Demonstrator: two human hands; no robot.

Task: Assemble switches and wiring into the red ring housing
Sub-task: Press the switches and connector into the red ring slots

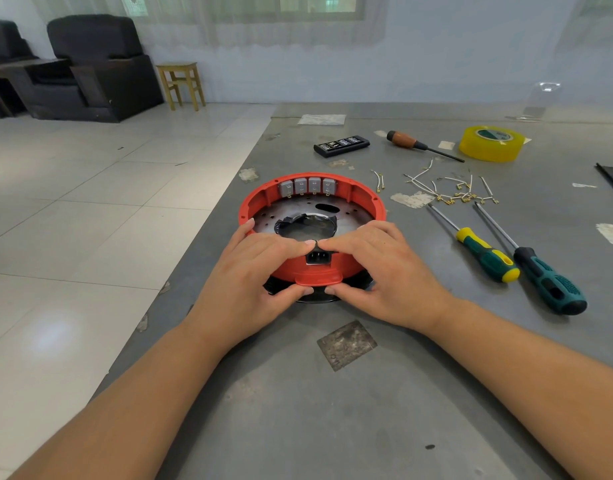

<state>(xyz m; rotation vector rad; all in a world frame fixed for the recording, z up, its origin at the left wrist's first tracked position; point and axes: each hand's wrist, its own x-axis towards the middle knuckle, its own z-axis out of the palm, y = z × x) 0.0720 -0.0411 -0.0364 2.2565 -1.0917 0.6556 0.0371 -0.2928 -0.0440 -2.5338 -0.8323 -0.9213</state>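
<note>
My left hand (260, 268) and right hand (374, 268) grip the near wall of the red ring housing (364, 199) on the grey table (298, 393), index fingers pressing the black power socket (318, 257) seated; four grey switches (307, 187) line the far wall; loose wires (454, 192) wait nearby.

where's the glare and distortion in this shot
Head view: a soft glare patch lies on the floor tiles at left; wide-angle bending curves the table edge and stretches the forearms; the red ring housing and both hands are sharp, lit evenly with faint shadows.
</note>
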